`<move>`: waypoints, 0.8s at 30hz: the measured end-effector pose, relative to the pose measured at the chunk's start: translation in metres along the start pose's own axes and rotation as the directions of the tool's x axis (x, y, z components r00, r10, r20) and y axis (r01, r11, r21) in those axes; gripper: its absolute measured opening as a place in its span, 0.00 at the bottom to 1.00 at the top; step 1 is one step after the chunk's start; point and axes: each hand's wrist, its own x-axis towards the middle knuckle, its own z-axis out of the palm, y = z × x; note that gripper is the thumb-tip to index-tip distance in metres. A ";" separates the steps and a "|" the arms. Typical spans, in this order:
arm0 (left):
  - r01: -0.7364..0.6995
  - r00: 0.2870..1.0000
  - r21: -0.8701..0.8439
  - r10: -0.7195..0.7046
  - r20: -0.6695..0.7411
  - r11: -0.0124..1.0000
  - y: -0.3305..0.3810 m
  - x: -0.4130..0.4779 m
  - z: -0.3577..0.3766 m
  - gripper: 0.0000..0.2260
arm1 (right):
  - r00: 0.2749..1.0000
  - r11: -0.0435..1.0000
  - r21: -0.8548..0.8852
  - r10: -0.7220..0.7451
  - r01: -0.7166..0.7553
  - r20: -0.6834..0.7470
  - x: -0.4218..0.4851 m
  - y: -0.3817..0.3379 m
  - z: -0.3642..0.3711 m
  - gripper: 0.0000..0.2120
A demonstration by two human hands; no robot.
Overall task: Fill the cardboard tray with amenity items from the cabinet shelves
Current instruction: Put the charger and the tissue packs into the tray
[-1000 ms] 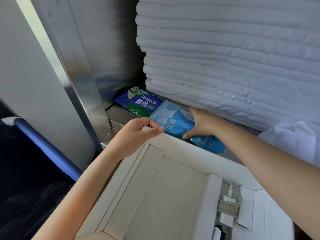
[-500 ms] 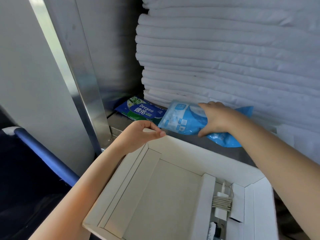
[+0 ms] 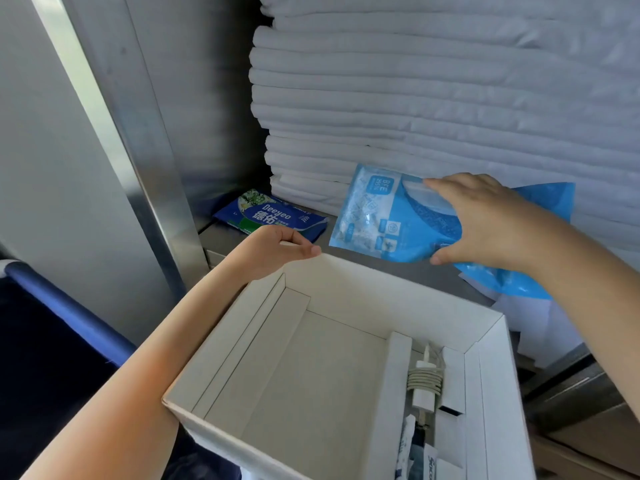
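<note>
The right hand [image 3: 485, 220], fingers curled over and thumb under, has lifted the light-blue plastic pack [image 3: 391, 216] off the steel shelf [image 3: 408, 271]. It hangs at one o'clock beyond the white cardboard tray [image 3: 363, 289], whose eleven-o'clock corner the left hand [image 3: 277, 247] grips, likely ready for loading.

1 cardboard tray [image 3: 363, 289], with 1 white charger [image 3: 424, 386] in it. 2 packs: 1 dark-blue wipes pack [image 3: 270, 216] and 1 light-blue packet [image 3: 388, 216]. 1 stack of folded white linens [image 3: 415, 98]. 2 hands: left hand [image 3: 277, 245], right hand [image 3: 485, 220].
</note>
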 end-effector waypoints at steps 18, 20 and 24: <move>-0.005 1.000 -0.031 0.005 0.004 1.000 -0.002 -0.001 0.001 0.07 | 0.937 0.963 -0.035 -0.250 0.266 0.245 -0.058 -0.011 0.041 0.44; -0.006 1.000 -0.040 0.006 0.013 0.999 -0.003 -0.001 0.000 0.07 | 0.918 0.943 -0.068 -0.300 0.327 0.258 -0.059 -0.012 0.048 0.42; -0.006 1.000 -0.030 0.007 0.018 1.000 -0.004 -0.001 0.000 0.08 | 0.900 0.919 -0.048 -0.372 0.392 0.227 -0.060 -0.018 0.054 0.43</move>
